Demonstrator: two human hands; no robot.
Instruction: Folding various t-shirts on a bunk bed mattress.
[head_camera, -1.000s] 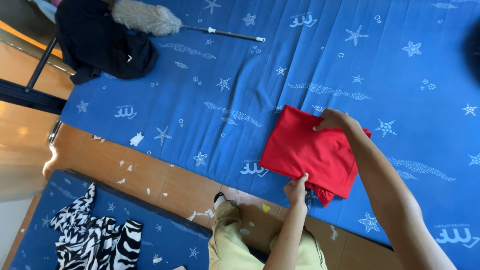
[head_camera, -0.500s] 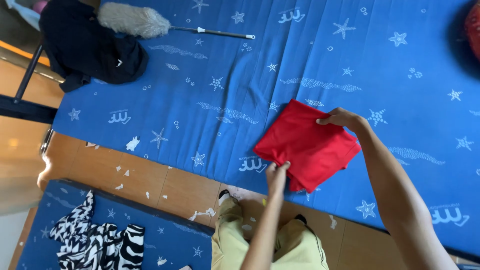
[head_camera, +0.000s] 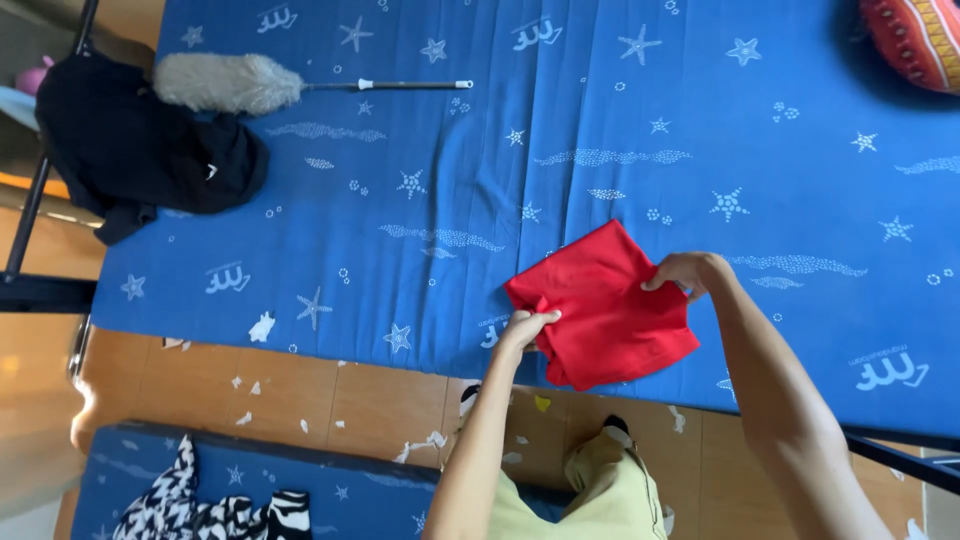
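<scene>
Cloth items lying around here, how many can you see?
3: a folded red cloth on the blue mattress, a black garment at its far-left edge, a zebra-print cloth bottom left. More may lie out of frame.

Bright, even daylight, colours saturated. Glare on the floor (head_camera: 40, 400) at left, washed out there. Soft shadow under the cushion (head_camera: 915, 40) top right. Mostly sharp; slight wide-angle stretch and softness at edges.

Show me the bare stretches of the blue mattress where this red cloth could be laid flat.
The widest bare patch of the blue mattress runs between the duster and the patterned cushion, above the red cloth. Another lies right of the right hand. The left end is crowded by the black garment; the left hand grips the cloth's near corner.
</scene>
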